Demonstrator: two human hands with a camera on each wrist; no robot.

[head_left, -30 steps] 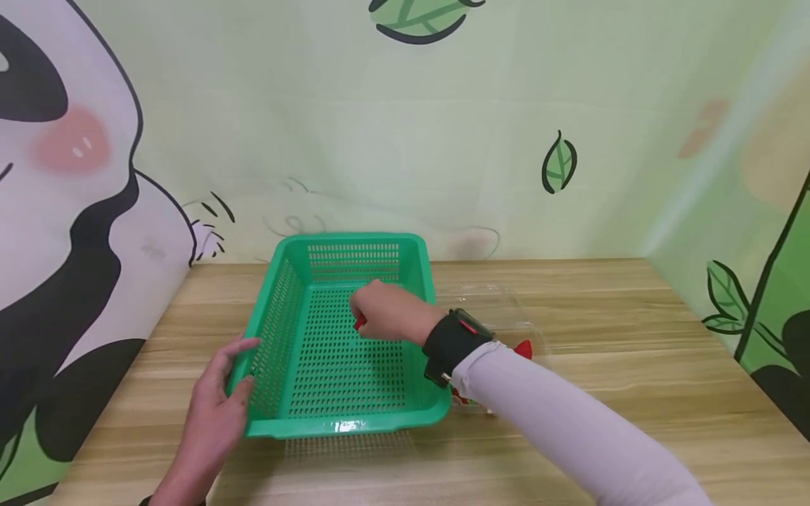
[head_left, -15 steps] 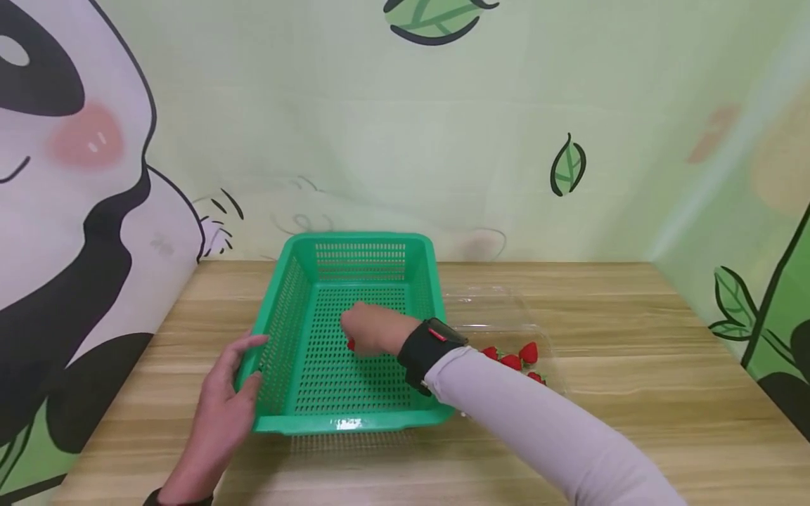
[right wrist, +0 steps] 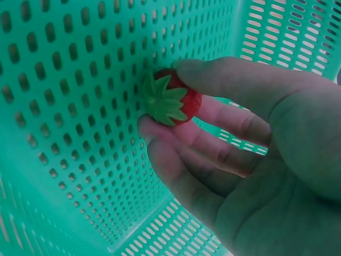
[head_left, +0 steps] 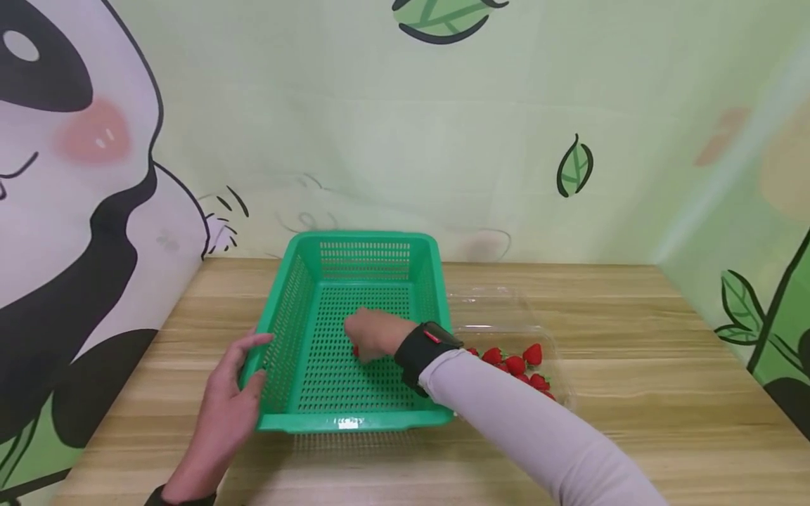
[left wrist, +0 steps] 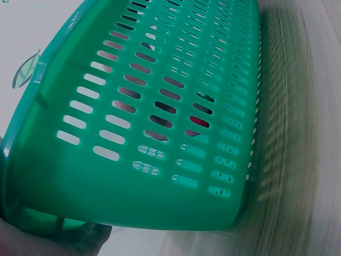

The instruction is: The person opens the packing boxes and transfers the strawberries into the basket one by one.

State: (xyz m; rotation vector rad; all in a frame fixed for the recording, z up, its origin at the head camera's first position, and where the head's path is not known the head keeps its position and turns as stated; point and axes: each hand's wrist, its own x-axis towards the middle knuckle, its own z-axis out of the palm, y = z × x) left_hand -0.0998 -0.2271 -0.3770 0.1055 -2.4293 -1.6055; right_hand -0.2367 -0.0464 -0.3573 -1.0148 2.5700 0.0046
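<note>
A green perforated plastic basket (head_left: 354,422) stands on the wooden table. My left hand (head_left: 224,400) grips its left rim, the thumb and a finger lying over the edge. Inside the basket, my right hand (head_left: 375,334) pinches a red strawberry (right wrist: 173,98) between thumb and fingers, close above the floor. Its green leafy cap faces the right wrist camera; whether it touches the floor I cannot tell. In the left wrist view, a bit of red shows through the slots in the basket wall (left wrist: 133,197).
To the basket's right lies a clear plastic box (head_left: 560,365), lid (head_left: 490,309) folded back, with several strawberries (head_left: 515,365) in it. My right forearm hides its front part. A printed wall panel (head_left: 380,140) rises behind the table (head_left: 633,351).
Inside the basket, my right hand has moved lower and nearer to me with the strawberry. My forearm uncovers more strawberries in the box. The left hand keeps its grip on the rim.
</note>
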